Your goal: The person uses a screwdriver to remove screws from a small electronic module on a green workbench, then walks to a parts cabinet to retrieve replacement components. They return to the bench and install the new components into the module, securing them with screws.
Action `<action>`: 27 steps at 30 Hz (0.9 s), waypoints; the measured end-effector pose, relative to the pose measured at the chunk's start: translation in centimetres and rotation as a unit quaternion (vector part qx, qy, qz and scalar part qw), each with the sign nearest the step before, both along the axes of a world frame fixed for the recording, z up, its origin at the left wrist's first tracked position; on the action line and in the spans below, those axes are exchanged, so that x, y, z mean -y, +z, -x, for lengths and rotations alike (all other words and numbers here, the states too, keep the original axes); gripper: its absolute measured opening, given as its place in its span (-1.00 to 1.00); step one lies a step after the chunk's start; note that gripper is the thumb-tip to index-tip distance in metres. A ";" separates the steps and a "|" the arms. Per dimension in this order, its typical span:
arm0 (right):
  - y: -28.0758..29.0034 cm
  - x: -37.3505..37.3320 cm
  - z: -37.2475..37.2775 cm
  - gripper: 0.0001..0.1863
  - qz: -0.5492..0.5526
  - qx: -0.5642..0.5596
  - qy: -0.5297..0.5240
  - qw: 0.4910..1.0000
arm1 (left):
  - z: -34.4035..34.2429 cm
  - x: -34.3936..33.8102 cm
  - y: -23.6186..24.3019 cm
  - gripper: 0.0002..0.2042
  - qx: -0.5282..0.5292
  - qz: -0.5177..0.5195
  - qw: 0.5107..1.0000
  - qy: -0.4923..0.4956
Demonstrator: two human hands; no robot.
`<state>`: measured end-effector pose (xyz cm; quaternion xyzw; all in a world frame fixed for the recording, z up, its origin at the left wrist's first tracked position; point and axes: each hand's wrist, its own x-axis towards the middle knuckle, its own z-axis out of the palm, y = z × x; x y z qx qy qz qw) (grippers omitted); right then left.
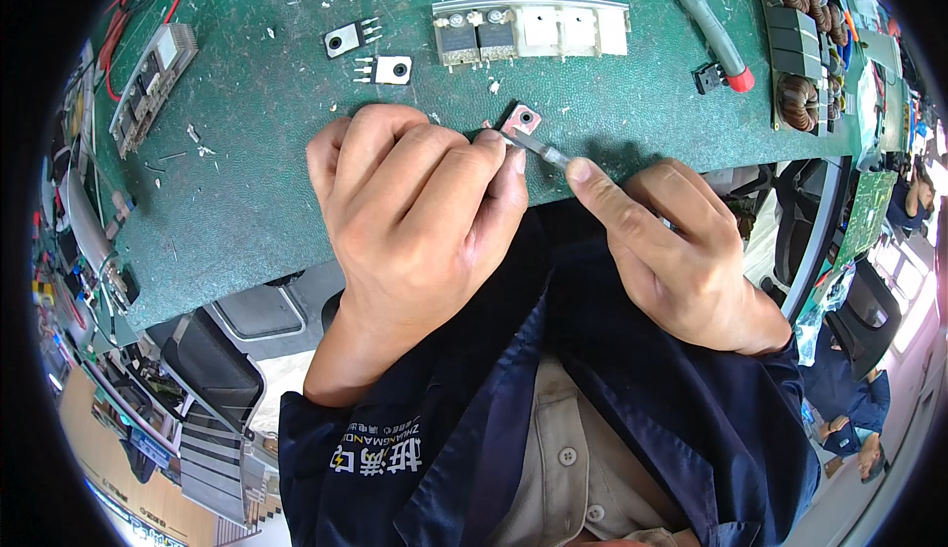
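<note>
My left hand [410, 196] pinches a small black power transistor [523, 118] between thumb and fingertips, just over the near part of the green bench mat. Its upturned face is pinkish with a round hole, and its legs are hidden by the fingers. In my right hand [676, 246] is a small knife [538, 147], its thin metal blade lying against the transistor's face near my left fingertips. The index finger stretches along the knife; the rest of its handle is hidden in the palm. Beyond my left hand lie two loose transistors [353, 39] [383, 70], their legs pointing different ways.
A curved heatsink strip [573, 34] with two mounted transistors and white pads lies at the far middle. Right of it are a grey tube-shaped tool [703, 24] with a red end and a coil-laden circuit board [795, 43]. Another heatsink [153, 88] with red wires sits left. People [854, 399] are at far right.
</note>
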<state>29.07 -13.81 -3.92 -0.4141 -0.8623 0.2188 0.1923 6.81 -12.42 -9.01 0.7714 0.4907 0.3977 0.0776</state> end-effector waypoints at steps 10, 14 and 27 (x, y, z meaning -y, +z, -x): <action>0.1 0.2 -0.3 -0.28 -0.007 -0.003 0.001 1.000 | 0.2 0.0 0.2 -0.80 0.000 0.017 1.000 0.004; 0.3 0.2 -0.3 -0.29 0.008 0.008 0.002 1.000 | 0.2 0.1 0.2 -0.81 0.000 0.019 1.000 0.004; 0.2 0.1 0.2 -0.29 0.009 -0.001 -0.009 1.000 | 0.1 0.0 0.1 -0.80 0.004 0.015 1.000 0.001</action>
